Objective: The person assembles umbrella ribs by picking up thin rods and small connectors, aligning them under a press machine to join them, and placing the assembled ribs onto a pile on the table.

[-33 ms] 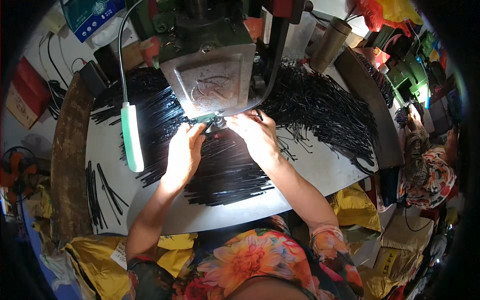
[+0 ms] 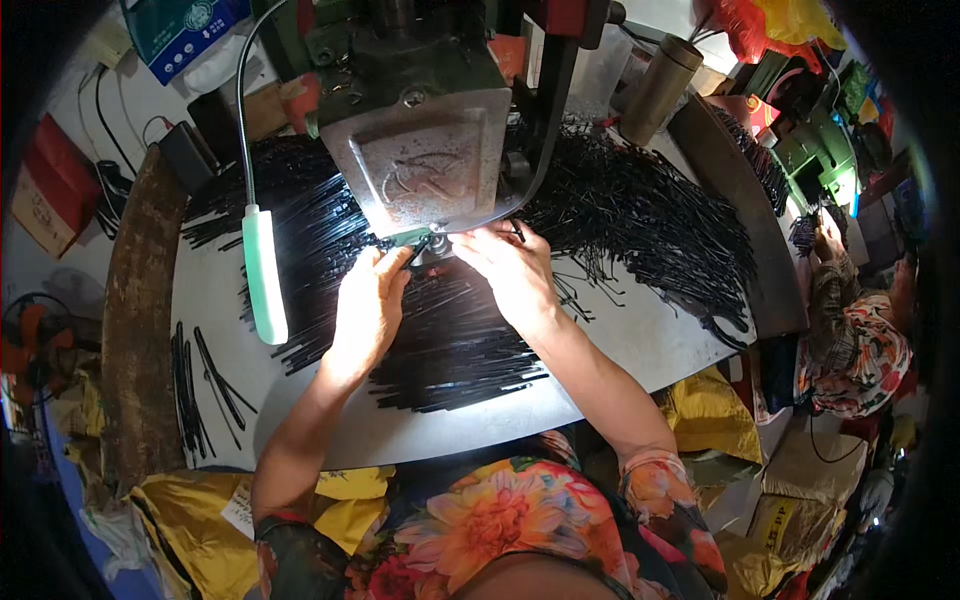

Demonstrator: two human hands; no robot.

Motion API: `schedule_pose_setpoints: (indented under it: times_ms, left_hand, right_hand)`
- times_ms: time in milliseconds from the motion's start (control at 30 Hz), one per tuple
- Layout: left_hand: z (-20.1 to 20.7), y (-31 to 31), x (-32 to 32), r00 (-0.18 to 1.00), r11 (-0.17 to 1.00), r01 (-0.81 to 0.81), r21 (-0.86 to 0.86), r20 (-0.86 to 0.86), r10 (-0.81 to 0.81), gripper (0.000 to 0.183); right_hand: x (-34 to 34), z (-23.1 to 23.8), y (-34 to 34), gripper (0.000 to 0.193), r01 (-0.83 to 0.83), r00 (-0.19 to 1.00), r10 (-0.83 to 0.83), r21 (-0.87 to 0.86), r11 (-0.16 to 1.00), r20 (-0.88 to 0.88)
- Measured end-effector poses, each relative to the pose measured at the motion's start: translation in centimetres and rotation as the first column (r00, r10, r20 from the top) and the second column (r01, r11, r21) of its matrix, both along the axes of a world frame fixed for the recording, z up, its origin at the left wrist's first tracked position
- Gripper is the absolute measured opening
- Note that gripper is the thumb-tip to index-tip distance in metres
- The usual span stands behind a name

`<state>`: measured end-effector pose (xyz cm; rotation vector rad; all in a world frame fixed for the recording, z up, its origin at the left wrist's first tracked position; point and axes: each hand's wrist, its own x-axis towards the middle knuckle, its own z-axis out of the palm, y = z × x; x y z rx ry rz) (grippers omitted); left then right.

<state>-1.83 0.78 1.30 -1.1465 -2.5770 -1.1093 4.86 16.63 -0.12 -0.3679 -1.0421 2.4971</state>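
A heavy green press with a bare metal front plate [image 2: 425,165] stands before me. Right under it, my left hand [image 2: 368,305] is closed, thumb and fingers pinching a thin black strip [image 2: 408,254] near the tool. My right hand [image 2: 510,265] is closed beside the tool's other side, with a short dark end [image 2: 519,231] of a thin black strip showing by its fingers. The fingertips of both hands are partly hidden at the tool. Many similar strips lie between my forearms in a front pile [image 2: 450,375].
More black strips are heaped to the right [image 2: 650,215] and left [image 2: 300,185]. A lit green lamp [image 2: 263,285] hangs left of my hands. Dark-handled pliers [image 2: 718,325] lie by the right edge. A metal flask [image 2: 662,90] stands behind; another person's hand [image 2: 828,238] works far right.
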Motion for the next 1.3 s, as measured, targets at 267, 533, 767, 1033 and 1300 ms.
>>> schedule_pose_setpoints:
  times_ms: [267, 533, 767, 1033, 1300]
  left_hand:
    - [-0.1, 0.2, 0.1, 1.0, 1.0, 0.004, -0.015, -0.002, -0.004, 0.023]
    - [0.1, 0.2, 0.1, 1.0, 0.998, 0.01, -0.065, -0.009, -0.011, 0.023]
    - [0.5, -0.5, 0.3, 0.894, 0.971, -0.005, -0.24, -0.436, -0.103, 0.031]
    - [1.9, -4.4, -1.0, 0.532, 0.998, 0.015, 0.069, 0.844, -0.066, 0.016]
    - [2.9, -1.9, 3.3, 0.131, 0.959, -0.022, 0.281, 0.952, -0.276, 0.012]
  right_hand:
    - [-0.1, 0.1, -0.2, 0.013, 0.014, 1.0, -0.015, 0.043, 0.999, 0.02]
    - [0.0, 0.3, -0.3, 0.013, 0.021, 1.0, -0.022, 0.065, 0.998, 0.015]
    - [0.0, 0.3, 0.0, 0.011, 0.031, 0.998, -0.034, 0.055, 0.998, 0.055]
    - [1.9, 1.9, 2.2, 0.014, -0.363, 0.89, 0.14, 0.489, 0.793, 0.434]
    - [0.6, 0.8, -1.3, 0.016, -0.547, 0.834, 0.485, 0.27, 0.793, 0.265]
